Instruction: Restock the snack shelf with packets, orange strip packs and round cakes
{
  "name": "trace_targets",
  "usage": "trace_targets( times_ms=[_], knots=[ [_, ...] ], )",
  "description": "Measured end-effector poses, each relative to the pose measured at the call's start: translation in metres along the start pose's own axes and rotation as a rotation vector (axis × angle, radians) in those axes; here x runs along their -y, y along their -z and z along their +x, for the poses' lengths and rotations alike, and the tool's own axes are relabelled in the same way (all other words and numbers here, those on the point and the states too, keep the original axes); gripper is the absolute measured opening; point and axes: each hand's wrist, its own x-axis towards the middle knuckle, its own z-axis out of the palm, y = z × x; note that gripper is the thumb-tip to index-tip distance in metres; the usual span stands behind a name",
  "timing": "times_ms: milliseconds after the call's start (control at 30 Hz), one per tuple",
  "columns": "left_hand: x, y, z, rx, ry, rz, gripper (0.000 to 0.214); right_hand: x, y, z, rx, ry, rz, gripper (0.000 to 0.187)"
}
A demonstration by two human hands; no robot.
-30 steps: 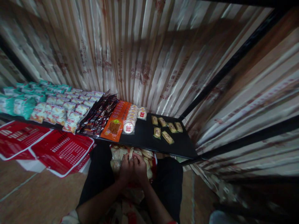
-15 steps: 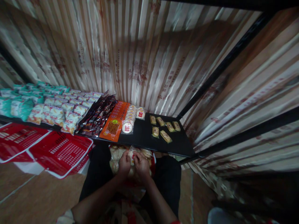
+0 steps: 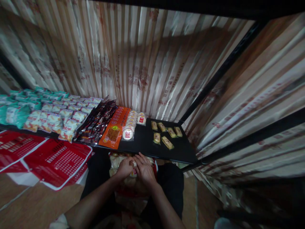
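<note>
My left hand (image 3: 125,168) is closed, fingers curled round a small clear-wrapped round snack (image 3: 134,164), of which only a pale part shows. Against it lies my right hand (image 3: 144,169), its fingers stretched out over the snack and touching the left fingertips. What is under the right palm stays hidden. Below both hands, on my lap, rests a bag of pale wrapped snacks (image 3: 114,162) with red at its edges. Just beyond, on a black shelf (image 3: 139,143), stands a row of round white wrapped snacks (image 3: 128,134) with red labels.
To the right lie several yellow wrapped cakes (image 3: 167,142). Leftward come an orange packet (image 3: 113,133), dark shiny packets (image 3: 91,127), white snack bags (image 3: 54,122) and green bags (image 3: 17,114). Red baskets (image 3: 60,160) sit below the shelf. A black frame post (image 3: 221,63) slants at right before striped curtains.
Both hands pinched the wrapped snack with fingertips before. Now my left fingers are curled round it, and my right fingers have straightened over it. The view has shifted slightly.
</note>
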Motion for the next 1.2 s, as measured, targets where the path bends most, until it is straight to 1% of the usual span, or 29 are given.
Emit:
trace_targets(
  times_ms=[100,200,267,333,433,567,667,767,900,1033,1100,1200],
  knots=[
    [-0.003,0.004,0.005,0.017,-0.071,-0.013,0.027,-0.002,0.010,0.001,0.037,-0.038,0.027,0.044],
    [-0.005,0.006,0.012,0.010,-0.095,-0.104,0.025,-0.007,0.018,0.003,0.035,-0.071,0.087,0.043],
    [-0.006,0.008,0.017,0.039,-0.120,-0.179,0.021,-0.011,0.019,0.003,0.026,-0.100,0.153,0.041],
    [-0.006,0.010,0.021,0.100,-0.118,-0.273,0.017,-0.016,0.019,0.003,0.001,-0.143,0.243,0.037],
    [-0.007,0.014,0.025,0.178,-0.059,-0.430,0.017,-0.021,0.014,0.002,-0.053,-0.217,0.391,0.030],
    [-0.006,0.020,0.028,0.218,-0.017,-0.606,0.023,-0.024,0.005,0.001,-0.141,-0.286,0.505,0.022],
    [-0.004,0.021,0.028,0.238,0.016,-0.691,0.025,-0.026,-0.003,0.001,-0.212,-0.331,0.594,0.020],
    [-0.003,0.023,0.028,0.227,0.050,-0.776,0.027,-0.027,-0.009,0.002,-0.236,-0.404,0.726,0.021],
    [-0.007,0.025,0.028,0.199,0.084,-0.881,0.030,-0.023,-0.010,0.005,-0.266,-0.505,0.930,0.023],
    [-0.013,0.025,0.028,0.131,0.044,-0.931,0.028,-0.021,-0.009,0.011,-0.350,-0.589,1.097,0.029],
    [-0.016,0.024,0.028,0.105,0.035,-0.950,0.029,-0.023,-0.009,0.015,-0.366,-0.606,1.147,0.032],
    [-0.020,0.022,0.030,0.046,0.058,-0.951,0.034,-0.025,-0.008,0.021,-0.371,-0.609,1.143,0.036]
  ],
)
